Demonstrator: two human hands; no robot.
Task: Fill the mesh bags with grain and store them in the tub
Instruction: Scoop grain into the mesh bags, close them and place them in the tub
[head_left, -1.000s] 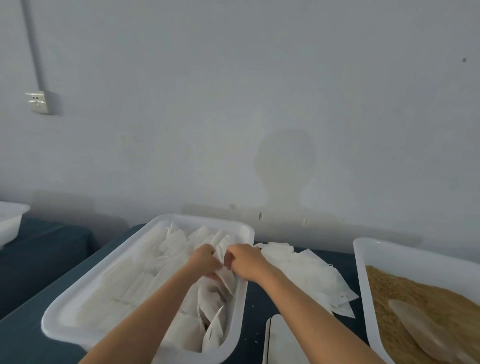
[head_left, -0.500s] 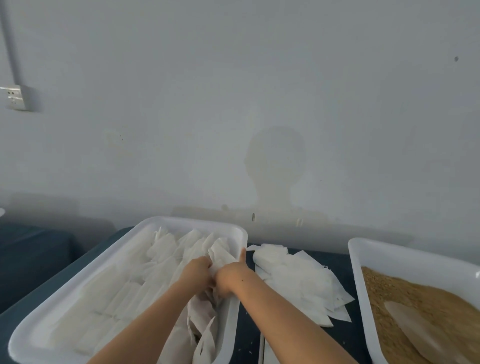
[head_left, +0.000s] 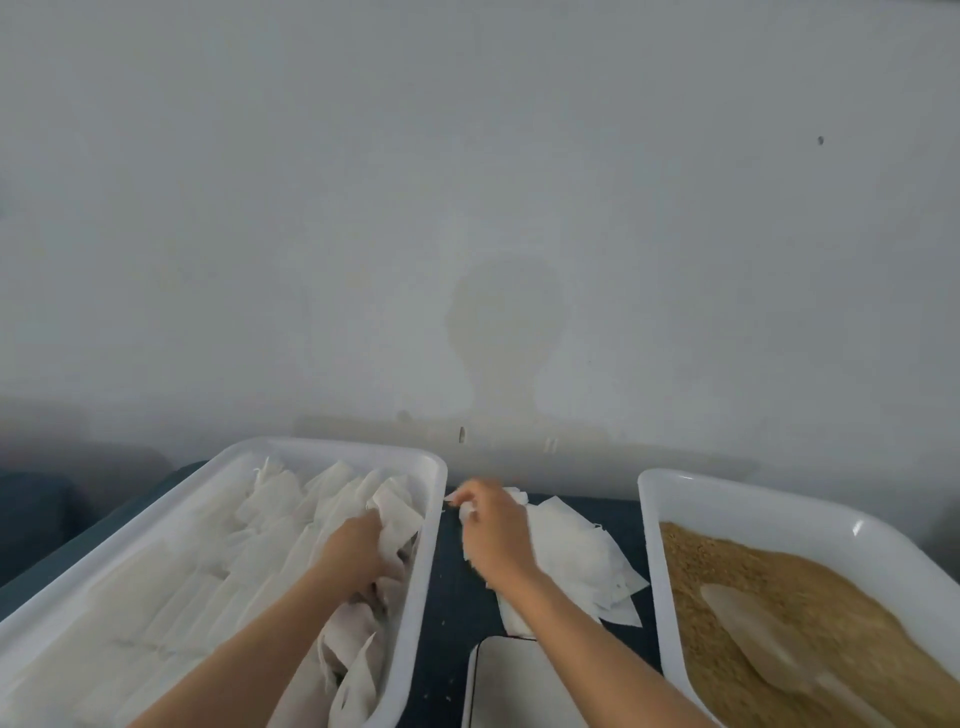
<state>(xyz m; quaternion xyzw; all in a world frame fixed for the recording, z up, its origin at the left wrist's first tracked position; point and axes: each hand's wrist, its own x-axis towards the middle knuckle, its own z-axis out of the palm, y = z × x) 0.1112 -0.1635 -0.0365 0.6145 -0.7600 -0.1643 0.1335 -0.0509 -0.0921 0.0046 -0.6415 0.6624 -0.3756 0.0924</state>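
While pinched — mesh bag (head_left: 470, 512) under right hand (head_left: 493, 525)

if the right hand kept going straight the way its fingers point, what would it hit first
Likely the right rim of the tub of bags: the right hand points up-left toward it, over the loose bag pile. Depth is unclear.
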